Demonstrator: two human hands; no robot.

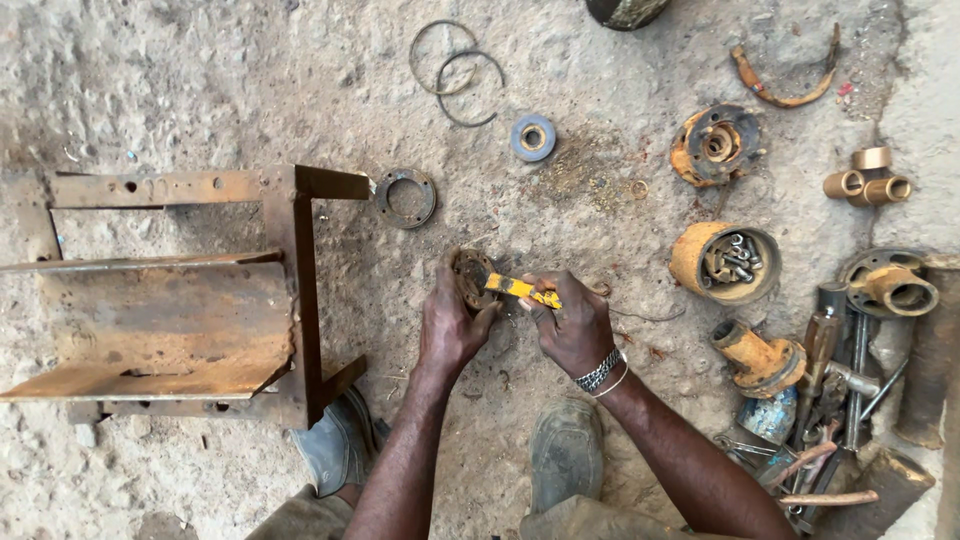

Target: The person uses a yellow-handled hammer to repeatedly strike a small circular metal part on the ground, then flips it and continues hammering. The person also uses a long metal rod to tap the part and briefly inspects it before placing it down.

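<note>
Shoes: two worn shoes (566,452) on the concrete floor (200,80), below the hands.
Left hand (450,325): grip closed around a round rusty metal part (470,275), held above the floor.
Right hand (575,328): grip pinching a yellow-handled tool (522,290), its tip against the round part; bracelets at the wrist.
Left side: rusty steel frame (190,300).
Right side: yellow cup of bolts (725,262), brass bushings (868,182), pile of hand tools (830,400).
Top: wire rings (455,70), flat ring (405,197).
</note>
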